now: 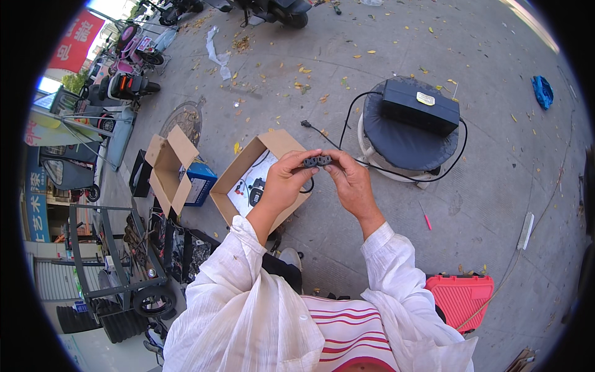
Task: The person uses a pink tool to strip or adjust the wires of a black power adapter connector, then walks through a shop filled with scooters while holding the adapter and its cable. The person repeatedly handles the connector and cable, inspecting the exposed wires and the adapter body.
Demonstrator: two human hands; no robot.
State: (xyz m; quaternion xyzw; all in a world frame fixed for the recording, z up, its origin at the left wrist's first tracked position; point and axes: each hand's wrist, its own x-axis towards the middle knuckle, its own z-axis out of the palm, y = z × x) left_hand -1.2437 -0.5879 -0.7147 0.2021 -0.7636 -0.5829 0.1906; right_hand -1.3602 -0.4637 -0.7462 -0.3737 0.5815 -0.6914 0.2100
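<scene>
My left hand (287, 178) pinches a small black plug connector (310, 162). My right hand (351, 183) grips another black connector piece (324, 160) right beside it, and the faces with openings point toward me. Whether the two pieces touch or form one part, I cannot tell. A black cable loops down beneath my fingers. Just under my left hand stands an open cardboard box (281, 140) with a black device (255, 192) and small red and black parts inside. Beyond my right hand, a black rectangular battery-like case (421, 106) with a cable rests on a round dark-topped stool (396, 144).
A loose cable plug (305, 124) lies near the stool. Left are another open carton (162, 173), a blue box (199, 181) and a metal-framed cart (111, 248). A red tool case (462, 297) and pink screwdriver-like tool (427, 221) lie right. Parked scooters (127, 87) stand farther off.
</scene>
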